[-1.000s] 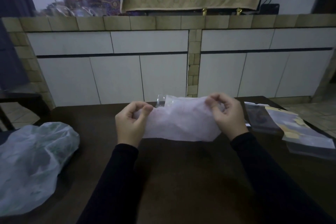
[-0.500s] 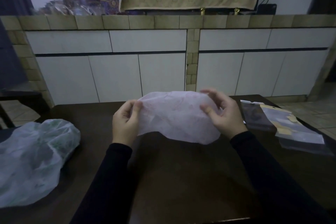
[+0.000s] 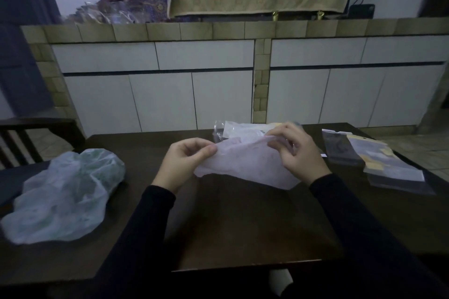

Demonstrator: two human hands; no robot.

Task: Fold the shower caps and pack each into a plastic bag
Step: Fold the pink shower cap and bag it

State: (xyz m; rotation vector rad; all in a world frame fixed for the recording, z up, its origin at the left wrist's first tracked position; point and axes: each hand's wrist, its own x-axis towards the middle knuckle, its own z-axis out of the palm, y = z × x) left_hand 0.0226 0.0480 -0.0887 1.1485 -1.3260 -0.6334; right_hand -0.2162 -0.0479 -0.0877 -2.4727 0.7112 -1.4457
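A thin pale pink shower cap (image 3: 245,164) hangs folded between both hands, just above the dark table (image 3: 243,221). My left hand (image 3: 185,161) pinches its left edge between thumb and fingers. Its upper right edge is pinched by my right hand (image 3: 297,152). Behind the cap, a clear plastic bag (image 3: 239,128) lies on the table's far side, partly hidden by my right hand. A stack of flat plastic bags (image 3: 374,160) lies to the right.
A large crumpled translucent bag (image 3: 65,194) holding more caps sits at the table's left. A dark chair (image 3: 29,138) stands beyond the left corner. White cabinets (image 3: 218,85) line the wall behind the table.
The cap was held spread wide and domed half a second ago; now it is lowered and folded narrower, with my right hand brought up and inward over it.
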